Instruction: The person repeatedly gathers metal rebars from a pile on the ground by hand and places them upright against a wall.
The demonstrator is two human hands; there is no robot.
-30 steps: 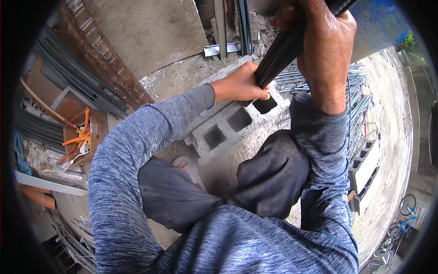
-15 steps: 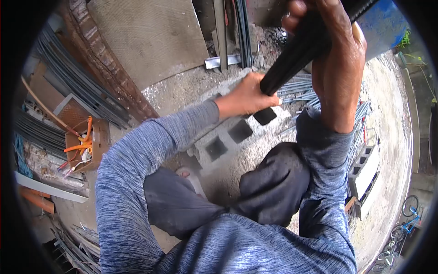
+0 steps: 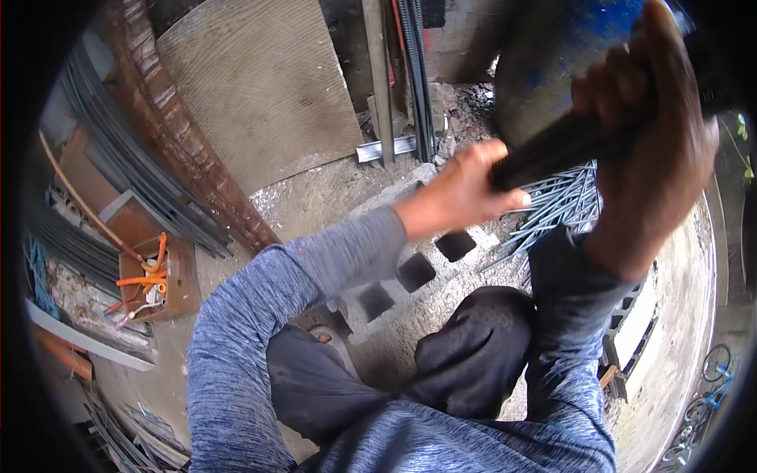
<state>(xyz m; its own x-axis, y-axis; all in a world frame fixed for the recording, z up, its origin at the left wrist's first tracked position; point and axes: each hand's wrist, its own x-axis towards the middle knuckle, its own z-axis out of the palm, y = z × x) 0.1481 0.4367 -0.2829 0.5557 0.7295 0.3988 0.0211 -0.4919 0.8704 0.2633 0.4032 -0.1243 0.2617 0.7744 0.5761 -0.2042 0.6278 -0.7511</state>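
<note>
A dark bundle of rods (image 3: 564,150) slants from the centre to the upper right, blurred by motion. My left hand (image 3: 465,189) is closed round its lower end, above a grey concrete block (image 3: 394,288) with square holes. Farther up, my right hand (image 3: 654,134) wraps round the bundle, its fingers curled over the top. The bundle's far end is dark and blurred near the right edge of the view. My knees are on either side, just below the block.
Loose short rods (image 3: 560,205) lie beyond the block. A blue-stained drum (image 3: 544,71) stands at the top right. At left are a cardboard box (image 3: 181,276) with orange tubing and long bent rods (image 3: 134,150). More blocks (image 3: 631,339) sit at right.
Both hands have moved right with the bundle, which now lies at a flatter slant. My left hand has shifted off the block's far end, and the view has shifted slightly.
</note>
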